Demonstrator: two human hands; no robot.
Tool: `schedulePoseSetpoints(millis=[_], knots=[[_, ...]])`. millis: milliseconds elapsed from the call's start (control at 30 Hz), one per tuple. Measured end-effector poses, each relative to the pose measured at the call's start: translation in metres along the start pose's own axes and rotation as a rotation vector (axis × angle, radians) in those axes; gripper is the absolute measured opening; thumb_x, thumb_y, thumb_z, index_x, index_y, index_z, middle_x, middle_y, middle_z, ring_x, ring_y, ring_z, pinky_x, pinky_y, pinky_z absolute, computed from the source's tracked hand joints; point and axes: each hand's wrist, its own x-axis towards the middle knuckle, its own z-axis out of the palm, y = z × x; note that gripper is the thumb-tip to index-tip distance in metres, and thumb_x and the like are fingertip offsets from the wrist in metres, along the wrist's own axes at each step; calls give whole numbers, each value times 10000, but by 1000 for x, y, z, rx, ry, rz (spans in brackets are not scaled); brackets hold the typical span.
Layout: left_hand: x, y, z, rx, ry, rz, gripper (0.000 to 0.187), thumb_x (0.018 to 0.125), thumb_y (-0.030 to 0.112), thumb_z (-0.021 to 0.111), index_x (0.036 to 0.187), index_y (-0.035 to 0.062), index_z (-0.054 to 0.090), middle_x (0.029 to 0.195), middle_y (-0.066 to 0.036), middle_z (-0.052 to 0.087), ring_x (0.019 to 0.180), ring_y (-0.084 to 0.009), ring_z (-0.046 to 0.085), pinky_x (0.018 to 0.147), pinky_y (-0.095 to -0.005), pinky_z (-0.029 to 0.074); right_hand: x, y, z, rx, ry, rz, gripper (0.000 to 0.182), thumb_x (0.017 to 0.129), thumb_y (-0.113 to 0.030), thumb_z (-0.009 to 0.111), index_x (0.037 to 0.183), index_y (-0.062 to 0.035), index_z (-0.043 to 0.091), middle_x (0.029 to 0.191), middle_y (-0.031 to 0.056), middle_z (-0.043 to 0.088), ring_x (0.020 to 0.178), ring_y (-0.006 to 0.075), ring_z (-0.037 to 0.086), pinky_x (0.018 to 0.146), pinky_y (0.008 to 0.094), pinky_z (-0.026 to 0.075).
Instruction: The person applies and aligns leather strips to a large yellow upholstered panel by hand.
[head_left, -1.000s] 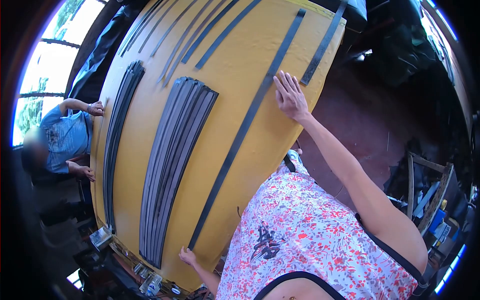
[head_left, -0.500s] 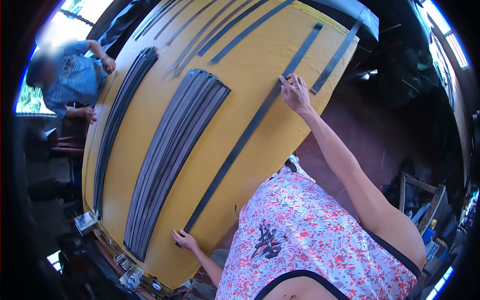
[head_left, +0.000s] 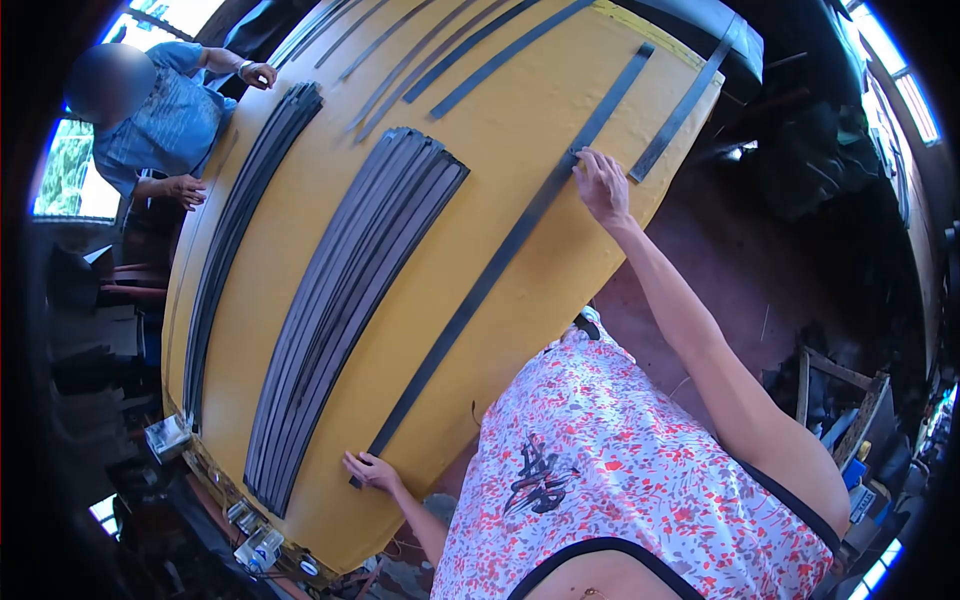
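A long dark strip (head_left: 480, 290) lies diagonally on the yellow tabletop (head_left: 520, 340). My left hand (head_left: 372, 471) is at its lower end, fingers across the strip with a short tip showing beyond them. Higher up, my right hand (head_left: 603, 187) has its fingers bent together, fingertips gripping the strip's edge. Left of this strip lies a broad bundle of grey-black strips (head_left: 350, 300). A narrower dark bundle (head_left: 235, 240) is farther left. Another single strip (head_left: 680, 115) lies near the table's right edge, above my right hand.
Several loose strips (head_left: 510, 55) are spread at the table's far side. A co-worker in a blue shirt (head_left: 165, 125) stands at the left edge, hands by the table. Clear containers (head_left: 260, 548) sit along the lower left edge. A wooden frame (head_left: 845, 400) stands at right.
The co-worker's hands have moved upward in the view. My right hand's fingers have drawn closer together at the strip. My left hand stays at the lower end.
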Motion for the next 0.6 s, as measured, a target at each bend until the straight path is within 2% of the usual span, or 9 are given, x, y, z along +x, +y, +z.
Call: schedulePoseSetpoints(millis=[200,300,467,600], knots=[[-1,0,2,42,90,50,403,979,168,547,1351,10,538,1382,-277,514,1259,-413,523,1051,-479,422,4,-7,-15,44,-53,-17,394,847,-123,676,1235,-126,607,1251,94,622,1099,298,602,951,407,486],[-1,1,7,43,124,60,392,978,156,537,1343,15,545,1375,-276,522,1251,-411,531,1042,-481,428,-3,-7,-19,36,-8,-39,424,847,-87,658,1264,-130,593,1309,113,588,1114,304,597,964,409,481],[-2,-2,19,73,200,67,377,976,142,523,1334,33,556,1367,-263,538,1244,-399,541,1032,-489,430,-22,-23,-37,127,-99,2,497,857,-87,647,1343,-148,562,1451,155,478,1158,331,577,1001,433,459],[-3,5,18,101,219,55,373,973,138,519,1330,36,560,1374,-238,544,1237,-393,548,1028,-492,430,-21,-17,-35,2,-57,-43,525,858,-90,650,1369,-155,549,1478,162,452,1170,340,568,1016,447,443]])
